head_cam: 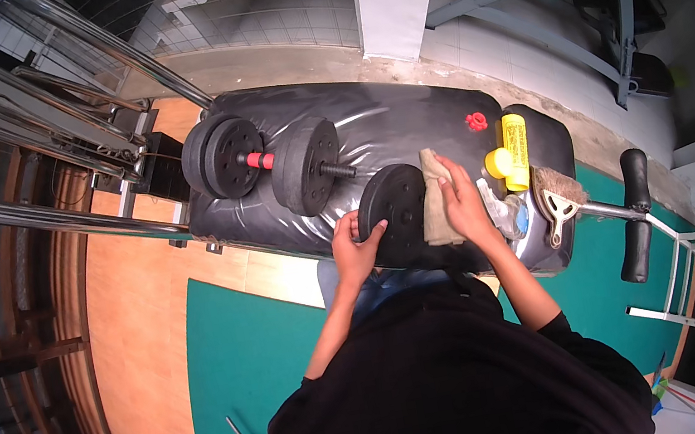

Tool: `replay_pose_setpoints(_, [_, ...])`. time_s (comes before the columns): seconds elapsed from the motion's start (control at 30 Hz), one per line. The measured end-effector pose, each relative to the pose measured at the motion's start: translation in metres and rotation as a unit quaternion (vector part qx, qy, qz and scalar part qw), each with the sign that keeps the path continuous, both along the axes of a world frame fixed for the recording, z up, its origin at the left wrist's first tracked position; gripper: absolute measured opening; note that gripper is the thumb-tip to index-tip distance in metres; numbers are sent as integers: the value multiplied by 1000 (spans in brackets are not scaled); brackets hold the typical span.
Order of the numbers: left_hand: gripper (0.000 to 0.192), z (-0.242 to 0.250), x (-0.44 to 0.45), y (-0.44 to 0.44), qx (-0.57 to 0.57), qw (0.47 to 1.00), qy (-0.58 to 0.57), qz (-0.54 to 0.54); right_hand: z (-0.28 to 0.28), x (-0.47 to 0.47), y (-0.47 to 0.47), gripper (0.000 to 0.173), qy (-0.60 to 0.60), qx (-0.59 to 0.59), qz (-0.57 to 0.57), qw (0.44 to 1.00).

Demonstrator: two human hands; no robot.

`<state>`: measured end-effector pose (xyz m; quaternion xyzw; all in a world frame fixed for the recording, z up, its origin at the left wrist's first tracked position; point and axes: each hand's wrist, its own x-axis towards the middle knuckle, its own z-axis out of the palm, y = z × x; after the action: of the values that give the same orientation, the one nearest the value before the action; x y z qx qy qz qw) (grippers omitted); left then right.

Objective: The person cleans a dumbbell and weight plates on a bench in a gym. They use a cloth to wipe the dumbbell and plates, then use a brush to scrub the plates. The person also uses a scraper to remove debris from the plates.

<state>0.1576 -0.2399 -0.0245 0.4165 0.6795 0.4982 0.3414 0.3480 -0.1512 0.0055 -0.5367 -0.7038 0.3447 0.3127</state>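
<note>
A round black weight plate [396, 209] stands on edge on the black padded bench [397, 98], near its front side. My left hand [356, 248] grips the plate's left edge, thumb on its face. Against a folded beige cloth [438, 212], just right of the plate, rests my right hand [463, 201]; its fingers lie along the cloth's right side. Left of the plate lies a dumbbell [260, 160] with black plates, a red grip and a bare threaded end. A red collar nut [475, 121] sits toward the back right.
Right of the cloth are a yellow bottle [516, 151] with its yellow cap [498, 163], a crumpled clear plastic item [505, 211] and a brush [559, 202]. Chrome machine rails [65, 219] flank the bench's left end; padded rollers [635, 213] extend beyond its right end.
</note>
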Motion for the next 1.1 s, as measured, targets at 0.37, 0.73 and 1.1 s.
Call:
replay_pose_setpoints(0.37, [41, 56, 25, 39, 44, 965, 238, -98, 17, -7, 53, 30, -162, 51, 83, 982])
replay_pose_setpoints(0.73, [40, 66, 50, 64, 69, 941, 294, -151, 12, 30, 73, 32, -136, 57, 62, 987])
replay_pose_setpoints(1.1, [52, 56, 47, 60, 73, 962, 225, -134, 49, 14, 39, 40, -190, 104, 85, 973])
